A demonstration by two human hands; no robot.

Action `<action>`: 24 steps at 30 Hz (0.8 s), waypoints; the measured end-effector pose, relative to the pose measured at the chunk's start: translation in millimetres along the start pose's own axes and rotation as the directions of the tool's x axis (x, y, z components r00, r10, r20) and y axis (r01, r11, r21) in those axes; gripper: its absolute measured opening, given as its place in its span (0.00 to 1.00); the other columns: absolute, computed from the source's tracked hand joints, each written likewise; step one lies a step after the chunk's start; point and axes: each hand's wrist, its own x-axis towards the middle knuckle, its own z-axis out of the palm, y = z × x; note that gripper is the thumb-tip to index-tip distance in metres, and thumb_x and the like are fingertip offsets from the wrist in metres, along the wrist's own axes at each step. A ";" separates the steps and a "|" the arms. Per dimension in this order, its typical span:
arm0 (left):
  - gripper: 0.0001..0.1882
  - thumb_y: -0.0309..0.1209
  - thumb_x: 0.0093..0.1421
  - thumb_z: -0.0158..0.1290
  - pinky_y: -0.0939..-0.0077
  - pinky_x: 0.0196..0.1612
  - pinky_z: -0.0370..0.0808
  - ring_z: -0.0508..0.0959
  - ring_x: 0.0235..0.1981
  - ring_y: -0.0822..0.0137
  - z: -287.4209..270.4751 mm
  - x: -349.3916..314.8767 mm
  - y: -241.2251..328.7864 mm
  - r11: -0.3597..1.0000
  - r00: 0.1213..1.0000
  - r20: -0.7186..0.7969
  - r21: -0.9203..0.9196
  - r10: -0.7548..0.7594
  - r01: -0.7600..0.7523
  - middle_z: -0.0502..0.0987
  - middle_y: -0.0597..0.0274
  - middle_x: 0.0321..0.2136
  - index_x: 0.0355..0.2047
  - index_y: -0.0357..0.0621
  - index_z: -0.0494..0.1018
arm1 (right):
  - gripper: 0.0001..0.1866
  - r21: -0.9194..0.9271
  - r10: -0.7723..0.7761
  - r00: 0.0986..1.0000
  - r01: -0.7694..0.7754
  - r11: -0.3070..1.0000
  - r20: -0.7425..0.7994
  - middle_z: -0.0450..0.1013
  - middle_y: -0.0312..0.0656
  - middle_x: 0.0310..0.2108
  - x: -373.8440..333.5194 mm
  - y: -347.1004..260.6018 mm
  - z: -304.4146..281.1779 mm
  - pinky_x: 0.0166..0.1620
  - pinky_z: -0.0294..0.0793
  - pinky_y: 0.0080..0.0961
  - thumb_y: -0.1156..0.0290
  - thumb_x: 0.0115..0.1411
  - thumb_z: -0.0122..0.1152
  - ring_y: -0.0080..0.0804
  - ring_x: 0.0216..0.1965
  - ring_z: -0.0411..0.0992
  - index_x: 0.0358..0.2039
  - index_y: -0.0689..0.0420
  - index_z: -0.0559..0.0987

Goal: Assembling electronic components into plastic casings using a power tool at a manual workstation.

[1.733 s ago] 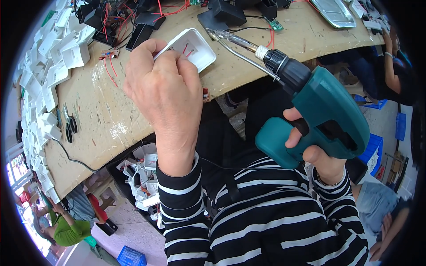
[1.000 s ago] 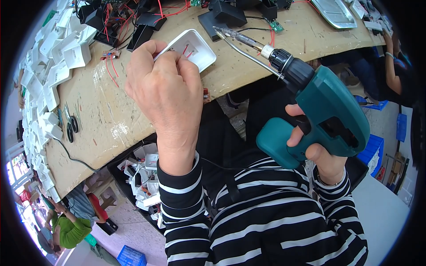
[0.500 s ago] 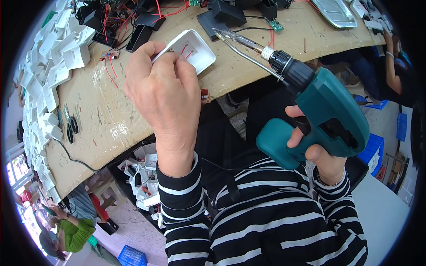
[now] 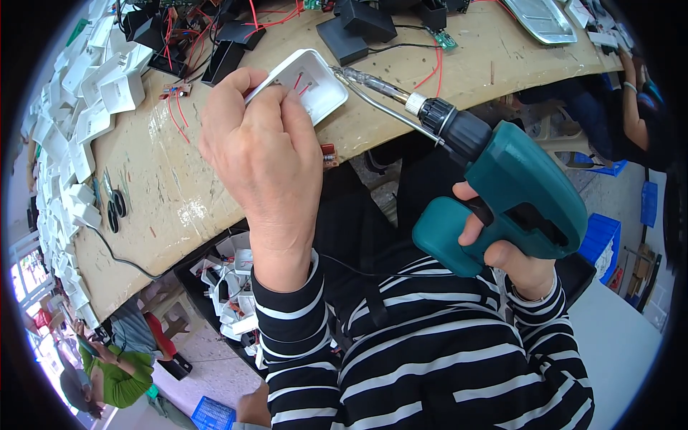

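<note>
My left hand is closed on the near rim of a white plastic casing, fingers reaching over its wall. Two short red wire ends show inside the casing. In my right hand is a teal pistol-grip soldering gun, with a slim metal tip and a bent tube running beside it. The tip is at the casing's far right corner; whether it touches is hard to tell. A small brown circuit board at the table edge sits beside my left hand, partly hidden by it.
White casings are heaped along the left of the table. Scissors lie there. Black boxes and red wires are at the back, a metal tray back right. Below the edge stands a bin of white parts. Other people work nearby.
The soldering gun has moved left, bringing its tip from beyond the casing to the casing's right corner. My left hand and the casing have barely shifted.
</note>
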 end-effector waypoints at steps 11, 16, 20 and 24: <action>0.04 0.25 0.48 0.54 0.66 0.46 0.61 0.71 0.39 0.60 2.9 -1.8 3.0 0.998 1.000 -0.022 0.060 0.010 -0.009 0.72 0.59 0.37 0.25 0.37 0.75 | 0.41 -0.014 0.097 0.995 -0.096 0.995 0.021 0.68 0.56 0.48 -3.6 0.6 -3.8 0.41 0.73 0.26 0.60 0.50 0.68 0.27 0.34 0.73 0.58 0.66 0.59; 0.05 0.26 0.48 0.53 0.65 0.47 0.61 0.71 0.40 0.60 4.2 -1.4 4.7 0.997 0.999 -0.031 0.076 -0.010 0.012 0.72 0.59 0.37 0.25 0.37 0.76 | 0.41 -0.045 0.060 0.997 -0.057 0.997 0.058 0.68 0.55 0.49 -3.1 3.5 -5.7 0.42 0.73 0.26 0.61 0.51 0.68 0.27 0.35 0.73 0.58 0.66 0.58; 0.05 0.26 0.47 0.54 0.66 0.47 0.61 0.71 0.40 0.60 4.9 -1.4 5.1 0.997 0.999 -0.037 0.080 -0.014 0.017 0.72 0.59 0.37 0.24 0.37 0.76 | 0.41 -0.059 0.068 0.993 -0.062 0.996 0.101 0.67 0.55 0.49 -2.4 4.5 -7.0 0.43 0.72 0.26 0.62 0.51 0.68 0.26 0.35 0.73 0.59 0.65 0.58; 0.05 0.26 0.47 0.54 0.65 0.46 0.61 0.71 0.40 0.59 4.7 -0.8 3.9 0.997 1.000 -0.026 0.082 -0.012 0.014 0.72 0.60 0.36 0.24 0.38 0.76 | 0.41 -0.032 0.087 0.991 -0.084 0.996 0.097 0.67 0.55 0.50 -0.7 4.0 -5.5 0.43 0.72 0.26 0.62 0.51 0.68 0.26 0.35 0.73 0.59 0.65 0.58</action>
